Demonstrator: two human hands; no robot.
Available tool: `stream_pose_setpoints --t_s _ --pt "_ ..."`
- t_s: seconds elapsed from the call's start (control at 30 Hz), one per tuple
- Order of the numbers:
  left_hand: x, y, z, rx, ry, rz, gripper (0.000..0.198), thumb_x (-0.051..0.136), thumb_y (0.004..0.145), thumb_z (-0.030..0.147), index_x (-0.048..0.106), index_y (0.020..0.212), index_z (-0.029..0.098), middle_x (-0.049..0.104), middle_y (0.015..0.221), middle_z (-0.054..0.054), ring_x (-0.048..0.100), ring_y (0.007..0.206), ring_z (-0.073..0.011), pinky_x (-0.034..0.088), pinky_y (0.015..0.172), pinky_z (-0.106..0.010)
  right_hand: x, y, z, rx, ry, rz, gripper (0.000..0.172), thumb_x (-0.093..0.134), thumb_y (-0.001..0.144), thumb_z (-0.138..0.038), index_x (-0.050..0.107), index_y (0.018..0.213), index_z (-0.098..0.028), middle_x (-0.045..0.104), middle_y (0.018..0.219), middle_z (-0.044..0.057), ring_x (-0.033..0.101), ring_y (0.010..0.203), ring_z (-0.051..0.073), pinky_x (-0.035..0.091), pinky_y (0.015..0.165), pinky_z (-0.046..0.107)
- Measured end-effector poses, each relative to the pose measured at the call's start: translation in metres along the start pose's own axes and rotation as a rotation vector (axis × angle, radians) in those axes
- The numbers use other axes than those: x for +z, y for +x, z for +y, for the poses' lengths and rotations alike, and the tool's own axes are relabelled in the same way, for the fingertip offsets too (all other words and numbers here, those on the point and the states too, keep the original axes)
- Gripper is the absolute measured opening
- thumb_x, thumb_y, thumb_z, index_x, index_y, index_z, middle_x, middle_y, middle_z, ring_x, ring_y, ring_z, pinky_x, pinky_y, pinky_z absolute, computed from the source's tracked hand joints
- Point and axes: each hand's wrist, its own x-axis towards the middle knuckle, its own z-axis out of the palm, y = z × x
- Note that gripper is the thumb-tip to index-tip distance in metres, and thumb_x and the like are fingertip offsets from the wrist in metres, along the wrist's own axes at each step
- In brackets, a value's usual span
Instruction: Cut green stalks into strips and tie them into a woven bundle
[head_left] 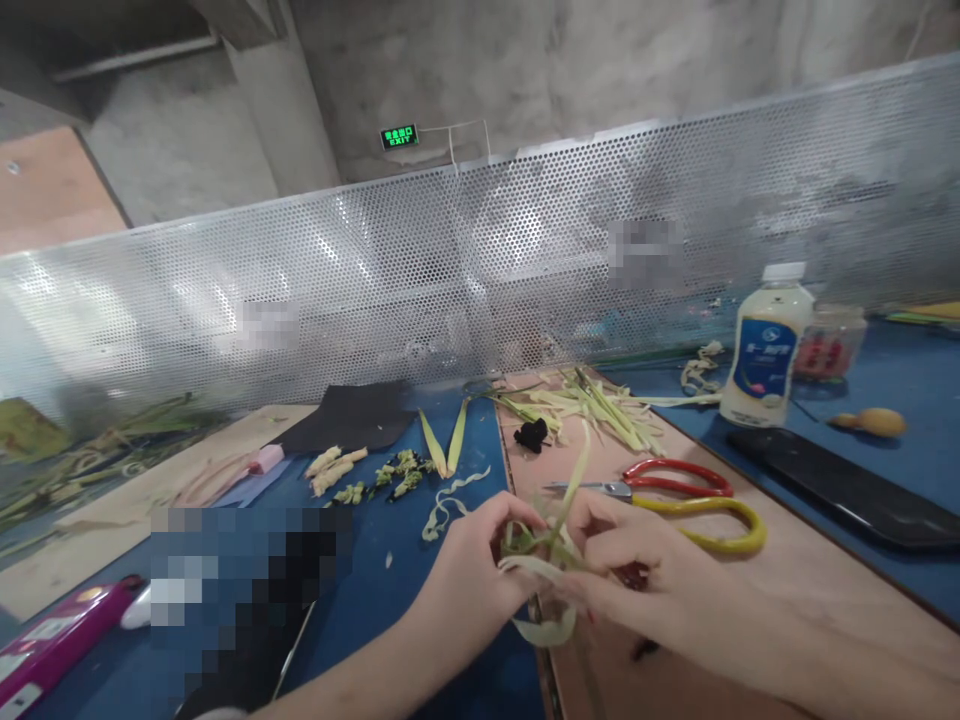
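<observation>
Pale green plant strips (546, 632) are bunched and looped between my two hands, low in the middle of the head view. My left hand (484, 555) is closed round the bunch from the left. Opposite it, my right hand (637, 565) pinches the strips, and one long strip sticks up between the hands. The fingertips partly hide how the strips cross. Just beyond my right hand lie scissors (684, 500) with one red and one yellow handle. A curly loose strip (442, 510) rests on the blue surface near my left hand.
Cut strips (611, 415) are heaped at the back by a black scrap (531, 434). To the right are a white bottle (766, 345), a jar (831, 343) and a black case (840, 488). Small woven pieces (405, 472) and two pointed leaves (445, 450) lie left. A perforated metal screen (375, 270) stands behind.
</observation>
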Motion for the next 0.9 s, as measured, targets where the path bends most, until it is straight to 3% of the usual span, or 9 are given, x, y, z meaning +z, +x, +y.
stream_pose_setpoints --t_s 0.13,0.23,0.47,0.6,0.7,0.8,0.9 --pt "0.003 -0.002 0.002 0.019 -0.017 0.005 0.019 0.054 0.063 0.012 0.055 0.081 0.017 0.054 0.065 0.003 0.048 0.058 -0.0103 0.036 0.053 -0.019 0.009 0.003 0.005 0.001 -0.004 0.086 0.045 0.047 0.085 -0.033 0.025 0.049 -0.016 0.046 0.072 -0.001 0.046 0.063 0.009 0.037 0.055 0.025" --pt "0.005 -0.001 -0.001 0.043 -0.029 0.01 0.018 0.051 0.065 0.012 0.054 0.083 0.018 0.053 0.064 0.004 0.048 0.058 -0.0103 0.037 0.053 -0.019 0.012 0.004 0.008 0.05 0.02 0.095 0.039 0.045 0.083 -0.024 0.022 0.052 -0.017 0.044 0.07 -0.002 0.039 0.056 0.007 0.031 0.047 0.023" --pt "0.006 -0.002 -0.001 0.03 -0.025 0.009 0.018 0.053 0.066 0.014 0.054 0.083 0.017 0.053 0.064 0.004 0.049 0.057 -0.0105 0.037 0.052 -0.02 0.016 0.003 0.013 0.113 0.059 0.163 0.028 0.044 0.08 -0.02 0.027 0.057 -0.019 0.034 0.055 -0.005 0.031 0.051 0.008 0.025 0.045 0.022" --pt "0.006 -0.003 0.002 0.041 -0.012 0.027 0.017 0.053 0.065 0.014 0.054 0.082 0.017 0.054 0.065 0.003 0.049 0.059 -0.0107 0.037 0.054 -0.02 0.017 0.003 0.004 0.204 0.085 0.195 0.016 0.047 0.078 -0.025 0.039 0.066 -0.019 0.041 0.055 -0.005 0.039 0.048 0.008 0.03 0.043 0.02" --pt "0.005 -0.002 0.001 0.044 -0.013 0.015 0.018 0.053 0.065 0.012 0.055 0.082 0.016 0.055 0.068 0.002 0.049 0.06 -0.0107 0.037 0.055 -0.02 0.015 0.001 -0.002 0.193 0.111 0.183 0.006 0.048 0.078 -0.024 0.047 0.077 -0.018 0.051 0.061 -0.003 0.048 0.05 0.009 0.037 0.045 0.02" --pt "0.005 -0.002 -0.001 0.036 -0.008 0.011 0.018 0.051 0.066 0.012 0.054 0.083 0.017 0.053 0.066 0.003 0.048 0.059 -0.0108 0.036 0.054 -0.02 0.013 -0.002 -0.002 0.127 0.039 0.136 0.017 0.042 0.082 -0.022 0.055 0.091 -0.019 0.062 0.071 0.001 0.055 0.057 0.012 0.041 0.047 0.021" --pt "0.004 -0.002 -0.002 0.044 0.009 0.021 0.018 0.051 0.065 0.012 0.055 0.082 0.017 0.054 0.066 0.003 0.048 0.06 -0.011 0.037 0.055 -0.02 0.012 -0.004 0.0 0.013 -0.121 0.171 0.026 0.04 0.082 -0.019 0.062 0.095 -0.023 0.066 0.08 0.003 0.059 0.063 0.013 0.044 0.051 0.023"
